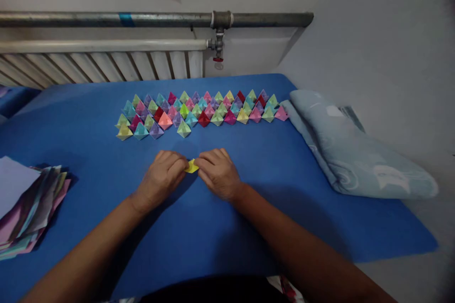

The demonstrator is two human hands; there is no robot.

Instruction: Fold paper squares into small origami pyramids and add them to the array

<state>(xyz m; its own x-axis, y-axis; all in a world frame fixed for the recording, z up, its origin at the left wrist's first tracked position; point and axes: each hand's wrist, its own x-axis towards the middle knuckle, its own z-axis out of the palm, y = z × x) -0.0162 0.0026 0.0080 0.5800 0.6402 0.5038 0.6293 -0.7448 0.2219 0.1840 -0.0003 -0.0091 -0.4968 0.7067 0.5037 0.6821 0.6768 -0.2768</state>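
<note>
A small folded yellow paper is pinched between my two hands over the blue surface. My left hand grips its left end, fingers closed. Its right end is held by my right hand, also with closed fingers. Just beyond my hands stand rows of small folded paper pieces in many colours; the nearest is a light green one. The paper's lower folds are too small to make out.
A stack of coloured paper sheets lies at the left. On the right is a folded light blue blanket. Behind the blue surface are a radiator, a metal pipe and a red-handled valve.
</note>
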